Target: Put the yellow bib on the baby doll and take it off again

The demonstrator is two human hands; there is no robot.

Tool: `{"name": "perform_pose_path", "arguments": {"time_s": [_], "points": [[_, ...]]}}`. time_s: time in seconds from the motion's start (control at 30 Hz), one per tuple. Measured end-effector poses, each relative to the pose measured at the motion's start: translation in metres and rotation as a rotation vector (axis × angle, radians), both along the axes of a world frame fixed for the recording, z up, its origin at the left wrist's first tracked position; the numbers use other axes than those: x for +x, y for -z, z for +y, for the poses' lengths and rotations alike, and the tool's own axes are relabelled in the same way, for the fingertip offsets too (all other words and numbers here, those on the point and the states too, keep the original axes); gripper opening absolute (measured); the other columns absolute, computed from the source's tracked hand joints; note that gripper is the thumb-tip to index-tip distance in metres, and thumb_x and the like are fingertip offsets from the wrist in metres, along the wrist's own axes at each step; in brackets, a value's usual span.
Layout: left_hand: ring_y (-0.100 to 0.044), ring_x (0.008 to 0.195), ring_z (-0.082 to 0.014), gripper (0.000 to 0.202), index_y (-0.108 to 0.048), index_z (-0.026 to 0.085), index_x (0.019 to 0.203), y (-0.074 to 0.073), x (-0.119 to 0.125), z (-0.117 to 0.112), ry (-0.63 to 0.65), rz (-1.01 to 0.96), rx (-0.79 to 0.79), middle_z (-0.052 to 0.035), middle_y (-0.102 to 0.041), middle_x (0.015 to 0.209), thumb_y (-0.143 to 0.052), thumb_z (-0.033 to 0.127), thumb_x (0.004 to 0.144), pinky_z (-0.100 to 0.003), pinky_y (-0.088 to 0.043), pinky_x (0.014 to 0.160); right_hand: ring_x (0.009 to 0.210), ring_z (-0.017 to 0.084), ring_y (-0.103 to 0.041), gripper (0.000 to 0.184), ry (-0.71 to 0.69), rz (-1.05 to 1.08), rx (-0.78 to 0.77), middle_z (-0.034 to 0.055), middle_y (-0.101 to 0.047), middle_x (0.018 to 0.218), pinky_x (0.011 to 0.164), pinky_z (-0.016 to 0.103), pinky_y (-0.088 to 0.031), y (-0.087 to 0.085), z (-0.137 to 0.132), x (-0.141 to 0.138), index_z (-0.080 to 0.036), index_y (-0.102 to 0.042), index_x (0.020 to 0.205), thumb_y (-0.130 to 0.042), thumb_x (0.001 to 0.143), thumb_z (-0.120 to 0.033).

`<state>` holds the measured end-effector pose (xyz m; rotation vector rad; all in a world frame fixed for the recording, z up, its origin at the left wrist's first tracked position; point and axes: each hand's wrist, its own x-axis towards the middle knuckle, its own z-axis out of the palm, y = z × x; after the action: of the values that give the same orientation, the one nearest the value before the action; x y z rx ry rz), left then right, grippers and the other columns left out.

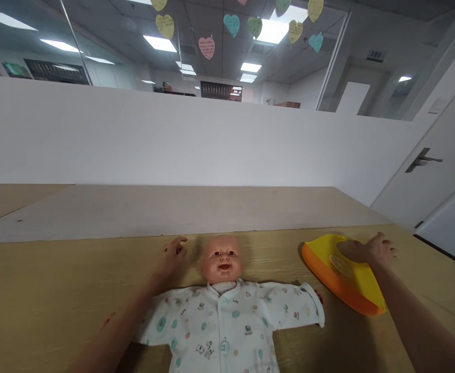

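A baby doll (222, 261) lies on its back, head toward the far side, in a white patterned shirt (235, 321) with snap buttons. My left hand (174, 254) is just left of the doll's head, apart from it, with loosely bent fingers and nothing visible in them. On the right, my right hand (378, 249) grips the neck end of a yellow and orange baby bib (339, 272) with a catch pocket along its lower edge. The bib is tilted beside the doll's sleeve, with a shadow beneath it. Part of its neck strap is hidden by my fingers.
The wooden tabletop (48, 290) spreads under everything, with a paler board (196, 210) behind it. Beyond stands a white wall (180, 140) topped by glass with heart-shaped notes. A door with a metal handle (423, 159) is at the right.
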<state>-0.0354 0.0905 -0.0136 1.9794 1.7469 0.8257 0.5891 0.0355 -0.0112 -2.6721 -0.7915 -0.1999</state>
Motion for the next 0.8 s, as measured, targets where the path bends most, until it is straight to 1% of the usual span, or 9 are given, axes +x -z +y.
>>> {"name": "perform_pose_path", "arguments": {"time_s": [0.1, 0.2, 0.23, 0.3, 0.4, 0.5, 0.6, 0.7, 0.8], "points": [[-0.055, 0.063, -0.0172, 0.035, -0.057, 0.016, 0.102, -0.001, -0.001, 0.000, -0.010, 0.025, -0.002, 0.0039, -0.052, 0.059, -0.039, 0.023, 0.073, -0.027, -0.039, 0.062, 0.127, 0.043, -0.036, 0.066, 0.054, 0.008, 0.085, 0.0300, -0.037, 0.135, 0.100, 0.045, -0.034, 0.000, -0.002, 0.000, -0.004, -0.034, 0.138, -0.050, 0.085, -0.039], [-0.056, 0.063, -0.0179, 0.037, -0.058, 0.016, 0.103, 0.000, -0.002, 0.002, -0.008, 0.036, 0.008, 0.0039, -0.051, 0.057, -0.040, 0.024, 0.072, -0.028, -0.039, 0.061, 0.130, 0.039, -0.035, 0.061, 0.018, 0.030, 0.116, 0.0296, -0.035, 0.137, 0.103, 0.041, -0.032, 0.000, -0.007, -0.001, -0.003, -0.032, 0.140, -0.044, 0.087, -0.029], [-0.056, 0.064, -0.0182, 0.037, -0.058, 0.016, 0.102, 0.001, -0.002, 0.003, -0.005, 0.034, 0.012, 0.0038, -0.051, 0.057, -0.040, 0.024, 0.072, -0.028, -0.040, 0.062, 0.131, 0.038, -0.035, 0.060, 0.004, 0.049, 0.109, 0.0296, -0.034, 0.138, 0.103, 0.041, -0.032, 0.000, -0.009, -0.001, -0.003, -0.032, 0.141, -0.043, 0.088, -0.028], [-0.057, 0.065, -0.0187, 0.036, -0.058, 0.016, 0.102, 0.002, -0.003, 0.004, 0.002, 0.027, 0.020, 0.0035, -0.051, 0.057, -0.040, 0.025, 0.072, -0.028, -0.040, 0.062, 0.130, 0.039, -0.036, 0.059, -0.008, 0.092, 0.077, 0.0290, -0.035, 0.139, 0.103, 0.041, -0.032, 0.003, -0.013, -0.004, -0.004, -0.035, 0.140, -0.042, 0.088, -0.031], [-0.057, 0.066, -0.0187, 0.035, -0.059, 0.016, 0.100, 0.000, -0.002, 0.003, 0.004, 0.026, 0.027, 0.0029, -0.053, 0.059, -0.040, 0.026, 0.072, -0.027, -0.040, 0.062, 0.126, 0.037, -0.041, 0.055, -0.079, 0.063, 0.013, 0.0272, -0.042, 0.134, 0.104, 0.040, -0.032, 0.009, -0.014, -0.010, -0.005, -0.043, 0.135, -0.040, 0.089, -0.035], [-0.056, 0.065, -0.0184, 0.032, -0.060, 0.015, 0.096, -0.007, 0.001, -0.001, 0.004, 0.033, -0.013, 0.0021, -0.055, 0.058, -0.042, 0.025, 0.071, -0.026, -0.039, 0.061, 0.125, 0.032, -0.044, 0.048, -0.209, -0.034, -0.073, 0.0238, -0.049, 0.129, 0.106, 0.039, -0.030, 0.017, -0.010, -0.017, -0.007, -0.049, 0.131, -0.039, 0.089, -0.030], [-0.056, 0.064, -0.0179, 0.029, -0.060, 0.017, 0.093, -0.012, 0.003, -0.004, 0.010, 0.050, -0.042, 0.0019, -0.057, 0.059, -0.043, 0.023, 0.071, -0.027, -0.039, 0.063, 0.128, 0.031, -0.042, 0.047, -0.288, -0.096, -0.138, 0.0206, -0.049, 0.132, 0.107, 0.040, -0.029, 0.025, -0.004, -0.019, -0.008, -0.053, 0.130, -0.039, 0.088, -0.026], [-0.056, 0.064, -0.0180, 0.028, -0.061, 0.019, 0.091, -0.009, 0.003, -0.003, 0.011, 0.047, -0.026, 0.0020, -0.057, 0.059, -0.043, 0.023, 0.070, -0.027, -0.039, 0.063, 0.130, 0.033, -0.040, 0.050, -0.258, -0.059, -0.168, 0.0167, -0.046, 0.138, 0.104, 0.045, -0.033, 0.029, 0.000, -0.012, -0.014, -0.052, 0.133, -0.037, 0.086, -0.022], [-0.055, 0.062, -0.0181, 0.028, -0.061, 0.019, 0.091, -0.004, 0.002, -0.002, 0.024, 0.037, -0.030, 0.0025, -0.055, 0.057, -0.043, 0.023, 0.070, -0.026, -0.036, 0.059, 0.126, 0.036, -0.044, 0.049, -0.195, 0.000, -0.175, 0.0179, -0.047, 0.136, 0.097, 0.048, -0.039, 0.030, 0.002, 0.001, -0.016, -0.057, 0.130, -0.037, 0.085, -0.025]]}}
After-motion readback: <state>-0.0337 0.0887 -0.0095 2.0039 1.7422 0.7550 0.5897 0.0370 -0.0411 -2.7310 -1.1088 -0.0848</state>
